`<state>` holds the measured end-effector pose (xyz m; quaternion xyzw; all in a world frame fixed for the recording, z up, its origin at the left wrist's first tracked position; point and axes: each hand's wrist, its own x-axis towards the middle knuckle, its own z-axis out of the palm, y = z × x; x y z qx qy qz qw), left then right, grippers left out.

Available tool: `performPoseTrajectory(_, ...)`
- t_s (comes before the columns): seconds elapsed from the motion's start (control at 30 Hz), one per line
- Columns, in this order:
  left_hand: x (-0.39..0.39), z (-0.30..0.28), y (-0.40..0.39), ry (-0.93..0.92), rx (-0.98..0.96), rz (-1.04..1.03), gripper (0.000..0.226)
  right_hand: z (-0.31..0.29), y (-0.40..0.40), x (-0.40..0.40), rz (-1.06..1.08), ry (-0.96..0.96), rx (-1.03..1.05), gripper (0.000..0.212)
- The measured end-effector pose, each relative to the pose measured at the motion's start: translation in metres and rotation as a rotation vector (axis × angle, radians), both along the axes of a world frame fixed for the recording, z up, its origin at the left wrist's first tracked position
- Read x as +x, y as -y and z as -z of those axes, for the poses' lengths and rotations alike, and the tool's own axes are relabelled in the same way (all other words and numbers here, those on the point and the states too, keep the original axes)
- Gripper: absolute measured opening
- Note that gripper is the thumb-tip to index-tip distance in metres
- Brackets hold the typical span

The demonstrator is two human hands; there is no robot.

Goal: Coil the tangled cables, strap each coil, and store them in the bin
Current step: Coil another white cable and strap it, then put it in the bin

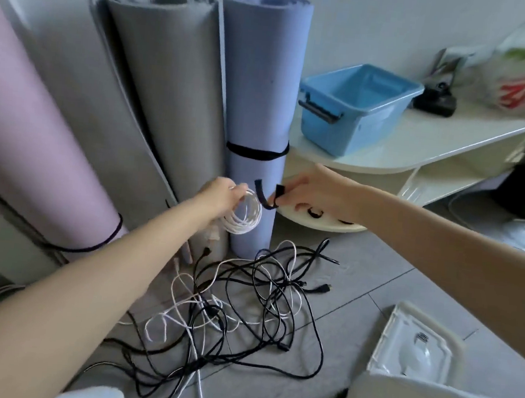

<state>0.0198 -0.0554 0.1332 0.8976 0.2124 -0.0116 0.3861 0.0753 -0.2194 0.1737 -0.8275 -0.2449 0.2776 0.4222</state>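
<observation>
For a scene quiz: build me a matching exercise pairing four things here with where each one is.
Things:
1. white cable coil
2. black strap
3. blue bin
4. tangled cables

Places:
A. on the white shelf
B. on the floor
C. held in the left hand
D. pinched by the right hand

Pairs: 1-C, 2-D, 3-A, 4-B

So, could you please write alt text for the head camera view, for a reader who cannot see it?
A person's left hand holds a coiled white cable while the right hand pinches a black strap beside it. Tangled black and white cables lie on the floor below; an empty blue bin sits on a low shelf.
</observation>
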Motion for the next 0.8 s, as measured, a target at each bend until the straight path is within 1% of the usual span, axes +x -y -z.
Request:
performPoseTrajectory(0.07, -0.019, -0.023, -0.006, 0.07, -0.016, 0.0, 0.041, -0.02, -0.004, -0.022, -0.036, -0.169, 0.096, 0.021)
performPoseTrajectory(0.13, -0.033, -0.037, -0.009, 0.127, -0.041, 0.022, 0.039, -0.033, -0.006, -0.036, -0.015, -0.31, 0.226, 0.024)
performPoseTrajectory(0.2, -0.051, -0.046, -0.01, 0.16, -0.081, 0.066, 0.036, -0.042, -0.008, -0.05, 0.013, -0.338, 0.291, 0.023)
performPoseTrajectory(0.27, -0.064, -0.049, -0.009, 0.163, -0.194, 0.138, 0.03, -0.048, -0.009, -0.06, 0.022, -0.33, 0.301, 0.021)
performPoseTrajectory(0.33, -0.076, -0.051, -0.006, 0.144, -0.302, 0.186, 0.027, -0.052, -0.01, -0.067, 0.053, -0.333, 0.321, 0.015)
performPoseTrajectory(0.37, -0.08, -0.051, -0.004, 0.113, -0.321, 0.194, 0.027, -0.053, -0.011, -0.069, 0.086, -0.331, 0.332, 0.013)
performPoseTrajectory(0.43, -0.088, -0.05, -0.002, 0.052, -0.363, 0.192, 0.028, -0.052, -0.011, -0.074, 0.152, -0.293, 0.349, 0.013)
performPoseTrajectory(0.5, -0.091, -0.05, -0.002, 0.026, -0.447, 0.182, 0.029, -0.047, -0.011, -0.078, 0.186, -0.233, 0.361, 0.015)
performPoseTrajectory(0.57, -0.093, -0.05, -0.003, -0.001, -0.593, 0.18, 0.029, -0.039, -0.011, -0.081, 0.204, -0.148, 0.367, 0.023)
performPoseTrajectory(0.63, -0.093, -0.052, -0.003, -0.037, -0.729, 0.191, 0.03, -0.034, -0.009, -0.083, 0.206, -0.04, 0.361, 0.026)
performPoseTrajectory(0.73, -0.093, -0.054, -0.001, -0.054, -0.77, 0.216, 0.029, -0.031, -0.009, -0.083, 0.176, 0.069, 0.308, 0.026)
performPoseTrajectory(0.8, -0.092, -0.055, 0.002, -0.063, -0.759, 0.232, 0.024, -0.029, -0.012, -0.082, 0.175, 0.123, 0.235, 0.019)
